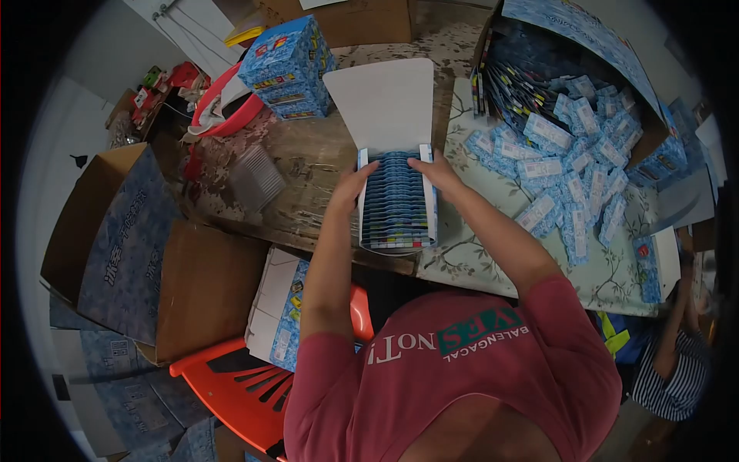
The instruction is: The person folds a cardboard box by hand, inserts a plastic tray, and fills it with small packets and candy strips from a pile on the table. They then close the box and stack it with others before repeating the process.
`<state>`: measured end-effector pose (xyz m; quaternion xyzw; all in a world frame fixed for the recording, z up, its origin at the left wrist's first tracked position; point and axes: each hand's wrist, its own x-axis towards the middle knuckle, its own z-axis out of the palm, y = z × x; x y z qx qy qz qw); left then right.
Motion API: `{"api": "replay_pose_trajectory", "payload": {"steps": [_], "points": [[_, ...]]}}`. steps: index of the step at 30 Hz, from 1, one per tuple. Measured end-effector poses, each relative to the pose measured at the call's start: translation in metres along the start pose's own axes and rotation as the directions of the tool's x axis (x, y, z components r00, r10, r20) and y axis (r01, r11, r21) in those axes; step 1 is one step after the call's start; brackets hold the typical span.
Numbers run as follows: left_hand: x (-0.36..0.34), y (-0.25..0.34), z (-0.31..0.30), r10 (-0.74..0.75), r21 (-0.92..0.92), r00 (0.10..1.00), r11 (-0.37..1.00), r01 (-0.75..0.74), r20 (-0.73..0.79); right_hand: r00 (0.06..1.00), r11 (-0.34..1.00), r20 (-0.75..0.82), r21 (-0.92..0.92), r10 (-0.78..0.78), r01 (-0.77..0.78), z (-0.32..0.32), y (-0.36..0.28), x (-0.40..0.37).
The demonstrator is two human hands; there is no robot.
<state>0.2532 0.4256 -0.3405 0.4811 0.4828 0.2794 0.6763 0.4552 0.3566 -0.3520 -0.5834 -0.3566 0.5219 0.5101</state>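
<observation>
In the middle of the head view, an open cardboard box (377,100) with its white lid flap raised stands at the table's edge. A tight row of thin blue packets (396,189) fills it. My left hand (354,187) grips the box's left wall, thumb over the rim onto the packets. On the other side, my right hand (437,174) holds the right wall in the same way, its thumb touching the packets. The fingers under both hands are partly hidden by the box.
Loose blue packets (573,177) spill from a large tipped carton (647,77) at right. Closed blue boxes (289,65) stand at back left. A clear plastic tray (258,177), a big open carton (115,239) and a red chair (231,393) are on the left. Another person (673,369) is at far right.
</observation>
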Motion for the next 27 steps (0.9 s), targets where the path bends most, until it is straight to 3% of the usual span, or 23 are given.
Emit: {"api": "replay_pose_trajectory", "payload": {"steps": [2, 4, 7, 10, 13, 14, 15, 16, 17, 18, 19, 20, 22, 23, 24, 25, 26, 27], "points": [[-0.011, 0.009, 0.009, 0.075, 0.063, 0.997, 0.995, -0.074, -0.018, 0.989, 0.971, -0.138, -0.238, -0.044, 0.01, 0.003, 0.014, 0.012], [-0.027, 0.016, 0.012, 0.048, 0.08, 0.999, 0.996, -0.047, -0.011, 0.99, 0.975, -0.109, -0.215, -0.087, 0.062, -0.001, 0.022, 0.006], [-0.056, -0.003, 0.009, 0.051, 0.144, 0.998, 0.988, -0.055, 0.031, 0.997, 0.998, -0.021, -0.006, -0.068, 0.068, 0.003, 0.014, -0.055], [-0.094, -0.014, 0.009, 0.109, 0.203, 0.992, 0.972, -0.121, 0.066, 0.967, 0.971, 0.133, -0.076, -0.218, 0.229, 0.012, 0.036, -0.109], [-0.087, -0.018, 0.002, 0.143, 0.27, 0.978, 0.946, -0.18, 0.152, 0.941, 0.952, 0.171, -0.042, -0.291, 0.302, 0.006, 0.022, -0.103], [-0.071, -0.023, 0.0, 0.226, 0.23, 0.969, 0.942, -0.243, 0.097, 0.937, 0.949, 0.174, -0.042, -0.302, 0.314, 0.003, 0.023, -0.085], [-0.056, -0.024, -0.002, 0.305, 0.195, 0.951, 0.932, -0.307, 0.038, 0.976, 0.974, 0.029, -0.067, -0.216, 0.218, 0.0, 0.029, -0.057], [-0.037, -0.017, -0.004, 0.261, -0.011, 0.965, 0.965, -0.261, 0.0, 0.985, 0.991, -0.118, -0.074, -0.124, 0.116, -0.002, 0.027, -0.034], [-0.022, -0.007, -0.002, 0.27, -0.004, 0.963, 0.963, -0.27, -0.002, 0.97, 0.975, -0.151, 0.088, -0.189, 0.203, 0.0, 0.014, -0.022], [-0.008, 0.002, 0.002, 0.345, -0.147, 0.938, 0.93, -0.337, 0.034, 0.969, 0.973, -0.151, 0.093, -0.196, 0.212, -0.005, 0.009, -0.004], [0.005, 0.007, 0.003, 0.42, -0.29, 0.905, 0.875, -0.387, 0.061, 0.981, 0.969, -0.049, 0.157, -0.185, 0.191, -0.013, 0.006, 0.015], [0.014, 0.009, -0.001, 0.338, -0.259, 0.938, 0.915, -0.308, 0.076, 0.982, 0.963, 0.054, 0.216, -0.179, 0.164, -0.019, 0.007, 0.028], [0.033, 0.002, -0.009, 0.319, -0.262, 0.946, 0.919, -0.294, 0.057, 0.98, 0.955, -0.023, 0.22, -0.198, 0.198, -0.021, 0.0, 0.029], [0.039, -0.003, -0.013, 0.291, -0.265, 0.956, 0.925, -0.272, 0.033, 0.91, 0.91, 0.03, -0.011, -0.413, 0.413, -0.027, 0.0, 0.025], [0.038, -0.006, -0.018, 0.283, -0.266, 0.959, 0.927, -0.265, 0.03, 0.801, 0.77, 0.135, -0.223, -0.583, 0.598, -0.034, 0.001, 0.02], [0.032, -0.009, -0.023, 0.407, -0.18, 0.911, 0.903, -0.39, 0.069, 0.809, 0.779, 0.138, -0.22, -0.571, 0.587, -0.039, 0.005, 0.014], [0.025, -0.013, -0.03, 0.517, -0.098, 0.848, 0.856, -0.508, 0.119, 0.722, 0.608, 0.271, -0.399, -0.637, 0.686, -0.046, 0.008, 0.007], [0.02, -0.02, -0.031, 0.502, -0.098, 0.857, 0.864, -0.493, 0.113, 0.628, 0.387, 0.418, -0.529, -0.657, 0.756, -0.054, 0.011, 0.002]]}}
